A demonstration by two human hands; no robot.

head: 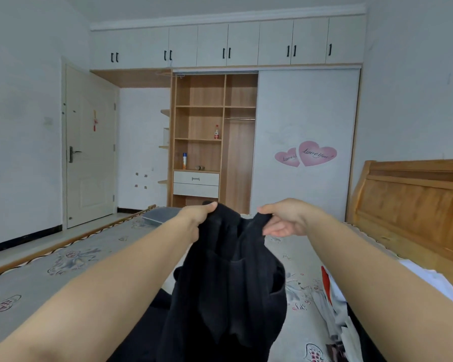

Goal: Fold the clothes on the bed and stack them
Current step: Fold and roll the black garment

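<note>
Now you're holding a black garment (233,283) up over the bed (63,270).
Your left hand (198,218) and right hand (285,220) each pinch its top edge, hands apart.

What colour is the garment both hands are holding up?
Black, plain, with no visible pattern. The head view shows the garment hanging from the left hand and right hand.

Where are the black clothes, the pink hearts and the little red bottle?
black garment (230,283): head view, on the hanging cloth's middle.
pink hearts (317,153): head view, on the bigger heart, on the wardrobe door.
red bottle (216,132): head view, on its body, on a shelf.
</note>
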